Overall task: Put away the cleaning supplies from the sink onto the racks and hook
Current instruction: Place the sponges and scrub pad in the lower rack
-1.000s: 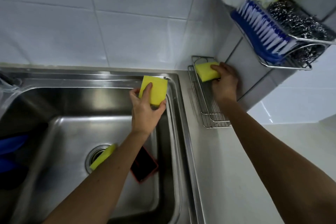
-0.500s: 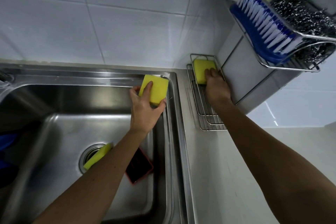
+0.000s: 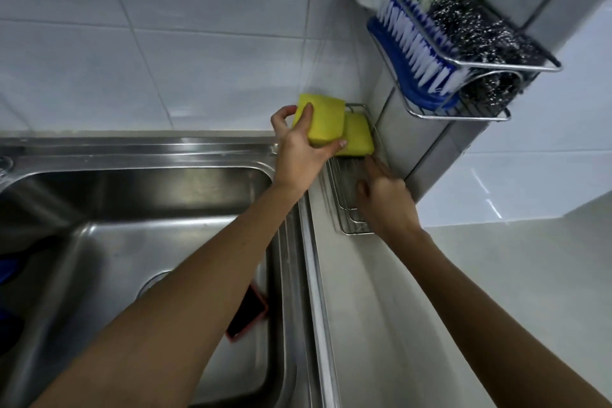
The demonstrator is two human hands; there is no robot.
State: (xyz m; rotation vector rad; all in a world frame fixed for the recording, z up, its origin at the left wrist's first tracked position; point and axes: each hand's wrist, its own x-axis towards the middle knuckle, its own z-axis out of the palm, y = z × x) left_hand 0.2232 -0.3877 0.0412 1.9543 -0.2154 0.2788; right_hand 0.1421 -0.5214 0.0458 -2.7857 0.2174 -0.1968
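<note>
The yellow sponge (image 3: 323,122) is gripped in the left hand (image 3: 298,149), above the far end of the counter rack (image 3: 344,209), which sits on the pale counter (image 3: 430,308) right of the steel sink (image 3: 149,209). A second sponge (image 3: 359,139) lies in the rack. A moment ago the held sponge was over the sink; the right hand (image 3: 384,202) has let go and rests loose on the rack. The wall rack (image 3: 480,83) holds a blue brush (image 3: 417,56) and steel wool (image 3: 480,43).

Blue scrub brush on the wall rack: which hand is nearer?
Right. The right hand rests on the counter rack below the blue scrub brush; the left hand, holding a yellow sponge, is farther left.
</note>
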